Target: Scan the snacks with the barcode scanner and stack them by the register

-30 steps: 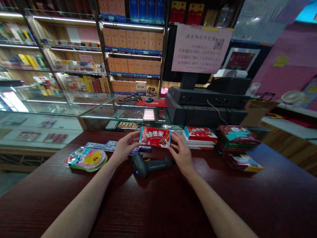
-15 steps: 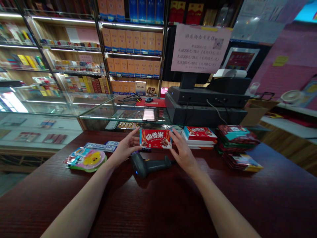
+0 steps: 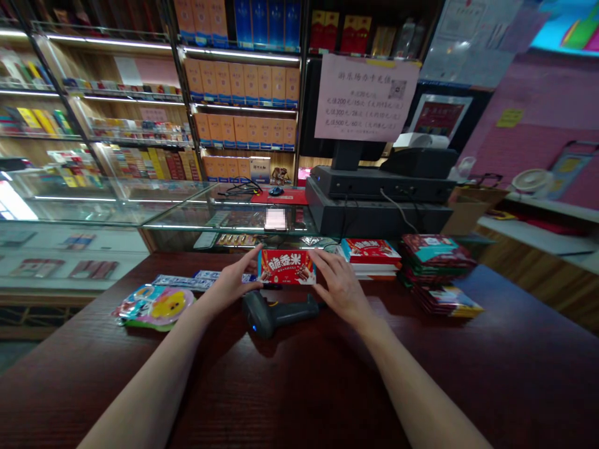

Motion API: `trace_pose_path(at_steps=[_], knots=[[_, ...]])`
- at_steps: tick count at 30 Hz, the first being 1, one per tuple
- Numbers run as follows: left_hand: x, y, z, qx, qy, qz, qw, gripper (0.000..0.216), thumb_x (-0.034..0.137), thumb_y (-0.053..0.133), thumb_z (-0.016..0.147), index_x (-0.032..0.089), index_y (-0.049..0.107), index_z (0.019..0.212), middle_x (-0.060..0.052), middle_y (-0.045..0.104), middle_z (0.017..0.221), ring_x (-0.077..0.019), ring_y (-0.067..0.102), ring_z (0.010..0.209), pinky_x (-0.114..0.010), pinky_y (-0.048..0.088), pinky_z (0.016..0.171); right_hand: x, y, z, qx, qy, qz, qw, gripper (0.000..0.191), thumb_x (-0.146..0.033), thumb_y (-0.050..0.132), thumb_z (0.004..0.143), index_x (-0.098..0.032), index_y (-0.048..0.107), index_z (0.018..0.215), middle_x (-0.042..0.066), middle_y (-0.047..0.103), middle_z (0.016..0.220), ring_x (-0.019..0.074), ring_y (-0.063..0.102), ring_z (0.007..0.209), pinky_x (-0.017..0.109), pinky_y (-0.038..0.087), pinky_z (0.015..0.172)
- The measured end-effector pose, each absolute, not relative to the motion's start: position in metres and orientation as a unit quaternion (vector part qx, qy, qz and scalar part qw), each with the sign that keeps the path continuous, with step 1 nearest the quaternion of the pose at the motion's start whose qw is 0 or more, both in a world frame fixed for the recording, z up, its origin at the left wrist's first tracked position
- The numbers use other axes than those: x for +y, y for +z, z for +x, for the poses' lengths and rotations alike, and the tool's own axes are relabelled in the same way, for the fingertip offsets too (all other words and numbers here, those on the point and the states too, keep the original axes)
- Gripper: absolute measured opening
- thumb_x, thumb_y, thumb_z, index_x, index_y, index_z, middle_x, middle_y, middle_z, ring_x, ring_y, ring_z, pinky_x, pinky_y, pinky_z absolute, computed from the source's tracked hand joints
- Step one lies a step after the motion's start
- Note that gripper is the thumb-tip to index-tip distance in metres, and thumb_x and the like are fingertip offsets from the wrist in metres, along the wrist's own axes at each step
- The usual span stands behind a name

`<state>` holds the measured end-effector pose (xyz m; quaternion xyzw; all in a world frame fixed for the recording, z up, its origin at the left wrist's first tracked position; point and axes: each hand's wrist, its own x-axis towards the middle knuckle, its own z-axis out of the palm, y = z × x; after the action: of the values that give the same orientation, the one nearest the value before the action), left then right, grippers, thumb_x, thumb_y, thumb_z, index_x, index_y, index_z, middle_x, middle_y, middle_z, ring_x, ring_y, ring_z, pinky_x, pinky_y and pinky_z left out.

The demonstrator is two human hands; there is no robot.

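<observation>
Red box (image 3: 287,267) in the grip of left hand (image 3: 230,282) and right hand (image 3: 345,290) (opposite ends).

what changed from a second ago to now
The red box has dipped slightly and levelled out between the left hand and right hand, and the head view has swung a little right. Nothing was newly grasped or let go. The scanner stayed lying on the table.

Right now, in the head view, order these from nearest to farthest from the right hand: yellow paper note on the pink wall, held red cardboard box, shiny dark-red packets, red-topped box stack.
1. Held red box: touching the right hand.
2. Red-topped box stack: beyond, slightly right.
3. Dark-red packets: farther right.
4. Yellow note: far back, right.
</observation>
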<state>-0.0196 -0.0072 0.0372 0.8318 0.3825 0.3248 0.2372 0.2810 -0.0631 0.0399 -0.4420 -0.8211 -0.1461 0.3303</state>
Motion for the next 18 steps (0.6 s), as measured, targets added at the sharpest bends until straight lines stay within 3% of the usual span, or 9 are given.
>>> trace_pose_path(at_steps=[5, 9, 14, 18], knots=[[-0.003, 0.034, -0.026, 0.389, 0.3, 0.867, 0.079, 0.084, 0.038, 0.066, 0.088, 0.032, 0.021, 0.158, -0.005, 0.067, 0.122, -0.0237, 0.066, 0.111, -0.041, 0.051, 0.099, -0.068, 0.044, 0.274, -0.806, -0.193, -0.484, 0.279, 0.069, -0.014, 0.061, 0.09, -0.027, 0.038, 0.154, 0.007, 0.048, 0.151, 0.0289, 0.044, 0.131, 0.047, 0.04, 0.109], [-0.005, 0.044, -0.027, 0.383, 0.311, 0.867, -0.071, 0.081, 0.045, 0.07, 0.085, 0.034, 0.029, 0.155, -0.009, 0.053, 0.14, -0.0286, 0.053, 0.128, -0.047, 0.044, 0.109, -0.074, 0.051, 0.271, -0.794, -0.222, -0.503, 0.259, 0.062, -0.018, 0.059, 0.093, -0.029, 0.041, 0.152, 0.006, 0.048, 0.152, 0.0282, 0.043, 0.132, 0.045, 0.039, 0.106], [-0.009, 0.06, -0.023, 0.39, 0.307, 0.851, -0.174, 0.079, 0.047, 0.076, 0.08, 0.031, 0.042, 0.149, -0.014, 0.04, 0.149, -0.0361, 0.042, 0.136, -0.056, 0.038, 0.113, -0.078, 0.059, 0.273, -0.781, -0.248, -0.513, 0.253, 0.059, -0.021, 0.059, 0.095, -0.029, 0.042, 0.151, 0.006, 0.049, 0.152, 0.0283, 0.042, 0.134, 0.045, 0.036, 0.104], [-0.012, 0.068, -0.01, 0.383, 0.291, 0.847, -0.229, 0.078, 0.047, 0.077, 0.079, 0.028, 0.044, 0.148, -0.016, 0.037, 0.152, -0.0381, 0.036, 0.142, -0.061, 0.03, 0.118, -0.081, 0.062, 0.284, -0.775, -0.253, -0.522, 0.252, 0.059, -0.022, 0.061, 0.094, -0.028, 0.044, 0.15, 0.005, 0.048, 0.154, 0.0288, 0.042, 0.134, 0.046, 0.035, 0.104]])
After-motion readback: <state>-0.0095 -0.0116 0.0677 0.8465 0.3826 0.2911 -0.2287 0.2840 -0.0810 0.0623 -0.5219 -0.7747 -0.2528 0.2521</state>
